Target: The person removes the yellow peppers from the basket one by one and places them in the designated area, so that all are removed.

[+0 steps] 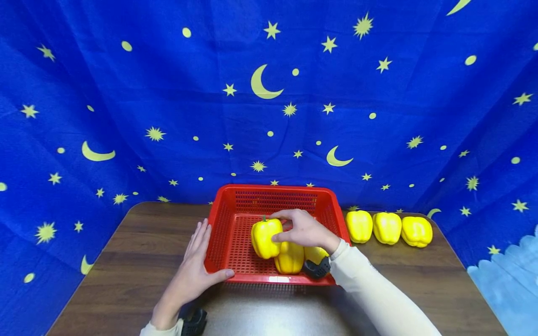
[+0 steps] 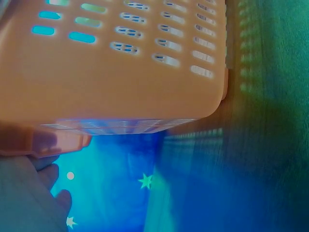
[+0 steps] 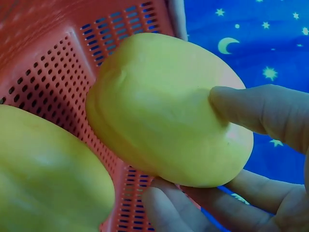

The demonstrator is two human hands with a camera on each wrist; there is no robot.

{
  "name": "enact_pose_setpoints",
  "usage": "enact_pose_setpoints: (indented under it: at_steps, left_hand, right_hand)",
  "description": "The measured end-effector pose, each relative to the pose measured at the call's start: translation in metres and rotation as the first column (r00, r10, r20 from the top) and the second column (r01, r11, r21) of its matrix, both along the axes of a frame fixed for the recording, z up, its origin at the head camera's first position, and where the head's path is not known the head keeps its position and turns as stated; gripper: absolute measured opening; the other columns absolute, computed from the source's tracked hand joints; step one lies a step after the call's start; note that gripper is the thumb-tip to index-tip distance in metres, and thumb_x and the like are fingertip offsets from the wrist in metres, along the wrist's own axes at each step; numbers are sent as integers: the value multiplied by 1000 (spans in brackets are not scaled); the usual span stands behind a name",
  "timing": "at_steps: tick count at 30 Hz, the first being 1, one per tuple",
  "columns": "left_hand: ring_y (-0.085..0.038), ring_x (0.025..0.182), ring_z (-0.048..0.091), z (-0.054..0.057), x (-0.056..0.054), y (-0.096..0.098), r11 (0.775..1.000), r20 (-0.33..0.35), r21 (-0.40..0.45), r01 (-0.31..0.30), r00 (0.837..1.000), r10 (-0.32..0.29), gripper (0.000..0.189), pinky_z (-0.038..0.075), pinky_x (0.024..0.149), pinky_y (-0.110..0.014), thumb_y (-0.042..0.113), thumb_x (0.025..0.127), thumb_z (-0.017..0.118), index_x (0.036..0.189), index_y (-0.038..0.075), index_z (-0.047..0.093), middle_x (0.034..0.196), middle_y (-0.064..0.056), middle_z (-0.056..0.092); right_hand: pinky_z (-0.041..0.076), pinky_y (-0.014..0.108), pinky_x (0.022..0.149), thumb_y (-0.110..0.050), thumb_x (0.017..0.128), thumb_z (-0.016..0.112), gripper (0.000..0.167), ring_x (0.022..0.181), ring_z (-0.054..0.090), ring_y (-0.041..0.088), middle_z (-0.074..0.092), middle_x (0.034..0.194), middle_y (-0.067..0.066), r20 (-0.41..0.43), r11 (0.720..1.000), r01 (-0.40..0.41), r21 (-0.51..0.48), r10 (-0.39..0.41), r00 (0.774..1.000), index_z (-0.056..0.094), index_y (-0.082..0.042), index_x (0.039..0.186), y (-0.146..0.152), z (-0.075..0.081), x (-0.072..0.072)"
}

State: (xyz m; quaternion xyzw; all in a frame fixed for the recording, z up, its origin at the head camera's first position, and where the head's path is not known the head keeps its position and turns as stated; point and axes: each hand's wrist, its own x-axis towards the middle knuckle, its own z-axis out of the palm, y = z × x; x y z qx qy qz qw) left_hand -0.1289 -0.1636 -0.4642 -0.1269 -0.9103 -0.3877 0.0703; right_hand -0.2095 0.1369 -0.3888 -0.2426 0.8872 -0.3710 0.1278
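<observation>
My right hand (image 1: 303,227) pinches a yellow bell pepper (image 1: 265,239) between thumb and fingers, over the inside of a red plastic basket (image 1: 275,188). In the right wrist view, the thumb presses one side of the held pepper (image 3: 164,111) and fingers lie along its other side. Two more yellow peppers sit in the basket's front right part: one (image 1: 290,258) below the held one, another (image 1: 315,254) partly hidden by my right wrist. At the basket's left side, my left hand (image 1: 192,266) has straight fingers along the wall and its thumb by the front rim.
Three yellow bell peppers (image 1: 387,228) stand in a row on the wooden table (image 1: 403,275), right of the basket. A blue cloth (image 1: 201,116) with stars and moons hangs behind and beside the table. Dark wrist devices (image 1: 317,269) are worn on both arms.
</observation>
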Motion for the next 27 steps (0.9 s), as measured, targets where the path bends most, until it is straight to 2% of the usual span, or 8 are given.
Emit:
enact_pose_setpoints:
  at_steps: [8, 14, 20, 27]
  left_hand:
    - [-34, 154, 1, 1, 1, 0, 1000, 0, 11, 2, 1000, -2, 121, 17, 110, -75, 44, 72, 88, 161, 4, 17, 169, -6, 3]
    - [-33, 154, -1, 0, 0, -1, 1000, -5, 20, 8, 1000, -8, 122, 16, 111, -74, 43, 71, 89, 161, 4, 16, 169, -6, 3]
    - [-33, 154, -1, -1, -1, -1, 1000, 9, 23, 10, 1000, -10, 122, 16, 110, -75, 43, 72, 88, 161, 5, 15, 169, -5, 1]
    - [-34, 154, -1, -1, -1, 0, 1000, 17, 27, 10, 1000, -10, 122, 16, 109, -77, 44, 72, 88, 161, 6, 14, 169, -4, 1]
  right_hand:
    - [57, 34, 85, -29, 83, 82, 52, 100, 68, 18, 69, 120, 4, -35, 998, 32, -61, -34, 999, 67, -10, 129, 15, 8, 12]
    - [57, 34, 80, -29, 83, 81, 53, 99, 68, 17, 70, 120, 5, -73, 995, 55, -77, -61, 995, 66, -11, 130, 27, 11, 19]
    - [57, 31, 78, -28, 84, 81, 52, 91, 70, 13, 69, 119, 5, -63, 992, 81, -99, -87, 994, 65, -12, 132, 38, 12, 25]
    - [59, 29, 78, -24, 86, 80, 54, 88, 73, 16, 67, 123, 12, -20, 980, 109, -164, -114, 993, 62, -8, 134, 53, 12, 33]
